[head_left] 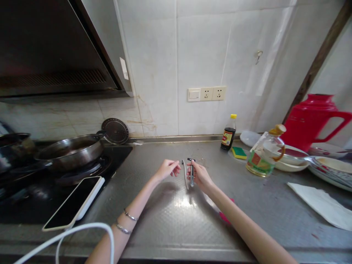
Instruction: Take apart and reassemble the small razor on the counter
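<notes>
My right hand (200, 175) is closed on a slim dark T-shaped tool (191, 176), with its handle pointing down toward me and a short black crosspiece at the top. Whether it is a razor or a peeler I cannot tell. Just left of it, a thin white stick with a dark tip (185, 178), like a toothbrush, lies on the metal counter (159, 227). My left hand (167, 168) hovers to the left of that stick, its fingers loosely bent and apart, holding nothing visible. Something bright pink (224, 217) shows partly from behind my right forearm.
At left, a pan (74, 150) sits on the black stove, with a phone (75, 203) near its edge and a white cable (82, 226) in front. On the right stand a sauce bottle (228, 136), sponge (238, 153), oil jug (261, 161), bowls and a red thermos (305, 121).
</notes>
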### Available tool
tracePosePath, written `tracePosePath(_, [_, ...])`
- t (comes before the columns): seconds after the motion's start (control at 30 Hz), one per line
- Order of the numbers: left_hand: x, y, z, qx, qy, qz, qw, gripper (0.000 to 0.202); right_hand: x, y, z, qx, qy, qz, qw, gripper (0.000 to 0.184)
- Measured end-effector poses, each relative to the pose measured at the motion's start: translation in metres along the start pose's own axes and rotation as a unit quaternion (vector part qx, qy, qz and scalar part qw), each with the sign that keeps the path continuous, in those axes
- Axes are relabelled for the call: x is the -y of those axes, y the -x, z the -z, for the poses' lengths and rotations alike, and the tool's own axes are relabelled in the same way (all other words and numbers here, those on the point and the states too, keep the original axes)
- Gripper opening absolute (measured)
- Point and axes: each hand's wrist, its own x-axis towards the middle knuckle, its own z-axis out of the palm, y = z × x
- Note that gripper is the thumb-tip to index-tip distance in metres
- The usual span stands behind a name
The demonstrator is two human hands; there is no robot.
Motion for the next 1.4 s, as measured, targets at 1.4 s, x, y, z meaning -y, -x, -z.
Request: tracePosePath(1.4, [0.031, -0.017, 0.040, -0.282, 0.248, 0.046, 0.926, 0.020, -0.025, -0.011, -0.048, 0.004, -0.269, -0.293, 0.918, 0.039])
